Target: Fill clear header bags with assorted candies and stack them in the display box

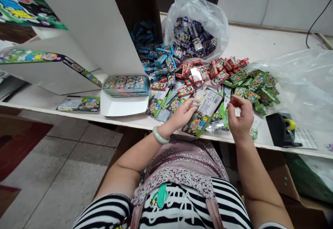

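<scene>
My left hand (182, 114), with a pale green bangle at its wrist, grips a flat printed packet (203, 109) between thumb and fingers. The packet is tilted over the table edge and shows a pale label panel with a barcode, and colourful lettering on black below. Just right of its edge is my right hand (241, 116), fingers curled in towards the thumb; what they pinch, if anything, I cannot make out. More printed packets (157, 106) lie under and beside the held one. Behind my hands are heaps of small red boxes (208, 73) and green boxes (257, 83).
An open white carton (125, 106) holds rows of small boxes at left. Blue boxes (158, 61) spill beside it. A clear bag (221, 21) contains purple boxes (192, 36). A black tape dispenser (278, 130) stands near the front edge at right, before clear plastic sheeting (307, 80).
</scene>
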Tool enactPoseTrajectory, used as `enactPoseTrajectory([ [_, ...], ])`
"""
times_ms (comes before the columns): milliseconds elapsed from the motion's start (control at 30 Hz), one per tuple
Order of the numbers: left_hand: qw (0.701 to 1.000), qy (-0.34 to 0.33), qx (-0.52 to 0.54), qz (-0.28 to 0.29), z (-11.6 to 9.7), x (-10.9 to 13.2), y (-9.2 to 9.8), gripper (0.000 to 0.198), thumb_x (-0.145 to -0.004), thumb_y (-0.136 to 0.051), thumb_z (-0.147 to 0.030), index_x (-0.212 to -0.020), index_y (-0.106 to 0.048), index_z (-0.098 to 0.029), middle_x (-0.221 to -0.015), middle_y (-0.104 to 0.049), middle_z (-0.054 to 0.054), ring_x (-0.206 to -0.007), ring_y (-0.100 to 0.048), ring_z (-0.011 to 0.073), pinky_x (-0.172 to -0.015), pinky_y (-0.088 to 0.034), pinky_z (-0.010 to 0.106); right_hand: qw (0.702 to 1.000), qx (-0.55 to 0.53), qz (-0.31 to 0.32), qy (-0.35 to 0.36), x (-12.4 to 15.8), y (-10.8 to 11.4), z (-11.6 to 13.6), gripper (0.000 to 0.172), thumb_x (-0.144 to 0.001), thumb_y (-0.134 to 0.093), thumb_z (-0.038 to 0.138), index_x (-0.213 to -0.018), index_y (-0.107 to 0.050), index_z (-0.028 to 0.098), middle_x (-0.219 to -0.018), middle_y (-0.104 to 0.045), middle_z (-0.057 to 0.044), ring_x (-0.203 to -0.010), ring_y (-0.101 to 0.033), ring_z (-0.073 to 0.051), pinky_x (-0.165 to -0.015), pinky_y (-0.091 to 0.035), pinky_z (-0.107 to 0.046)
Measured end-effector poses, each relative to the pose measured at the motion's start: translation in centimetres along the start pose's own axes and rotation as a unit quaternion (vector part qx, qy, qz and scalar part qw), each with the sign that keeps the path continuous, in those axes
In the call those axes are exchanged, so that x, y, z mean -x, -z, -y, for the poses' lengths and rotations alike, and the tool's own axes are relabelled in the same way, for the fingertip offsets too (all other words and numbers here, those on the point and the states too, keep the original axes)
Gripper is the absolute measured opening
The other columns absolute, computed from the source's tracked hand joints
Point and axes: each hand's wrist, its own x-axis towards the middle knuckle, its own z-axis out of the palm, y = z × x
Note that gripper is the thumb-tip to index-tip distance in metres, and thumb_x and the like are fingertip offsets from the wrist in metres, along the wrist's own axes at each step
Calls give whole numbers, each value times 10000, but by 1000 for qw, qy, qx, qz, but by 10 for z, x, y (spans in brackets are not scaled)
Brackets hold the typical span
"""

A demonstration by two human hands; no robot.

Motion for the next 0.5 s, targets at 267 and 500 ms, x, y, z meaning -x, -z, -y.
enactPoseTrajectory([
  [267, 957, -74, -271, 76, -26, 29, 15, 289, -961, -459, -203, -1202, -619, -199, -1052, -731, 87, -927, -693, 211, -852, -546, 368, 978, -82, 188, -34, -12, 0, 9, 251, -796, -692, 426, -926, -706, 212, -878, -714, -59, -805, -649, -210, -797, -551, -388],
  [500, 897, -192, -396, 36, -35, 38, 17, 342, -987, -490, -237, -1312, -558, -157, -1248, -687, 151, -1153, -659, 270, -1019, -526, 455, 896, -225, 363, -118, -17, 13, 17, 294, -805, -703, 494, -899, -780, 227, -996, -772, -44, -947, -686, -204, -890, -541, -374],
])
